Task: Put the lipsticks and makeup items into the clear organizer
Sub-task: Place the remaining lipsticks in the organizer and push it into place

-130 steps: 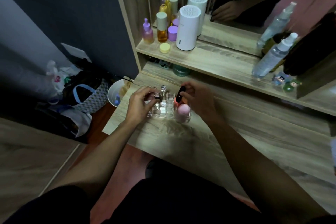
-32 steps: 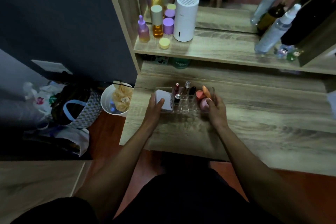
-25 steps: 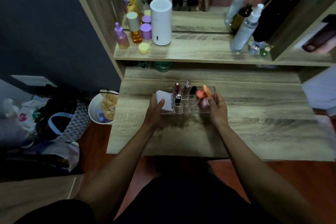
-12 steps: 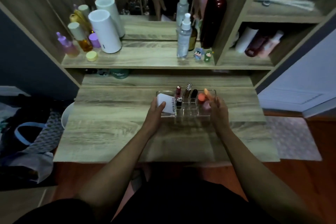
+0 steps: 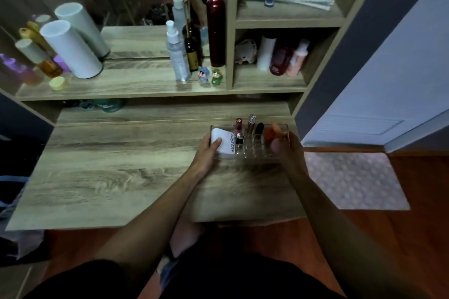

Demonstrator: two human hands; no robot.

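Left hand [image 5: 208, 153]: we grip the clear organizer's [image 5: 250, 150] left end.
Right hand [image 5: 289, 150]: we grip its right end.
Organizer: on the desk [image 5: 116, 165], lipsticks [image 5: 239, 128] upright inside.

- One clear organizer [image 5: 247, 153] on the desk.
- Three upright lipstick-type tubes [image 5: 238, 126] in its slots, plus one short black-capped one [image 5: 239, 139] in front.
- One white box [image 5: 224, 141] at its left end.
- Two sponges [image 5: 269, 134], orange and reddish, at its right end; blurred.
- Two hands: left hand [image 5: 206, 155], right hand [image 5: 288, 153].
- Two spray bottles [image 5: 176, 53] on the shelf.
- Two small figurines [image 5: 203, 75].
- Two white cylinders [image 5: 70, 48], one probably a mirror reflection.
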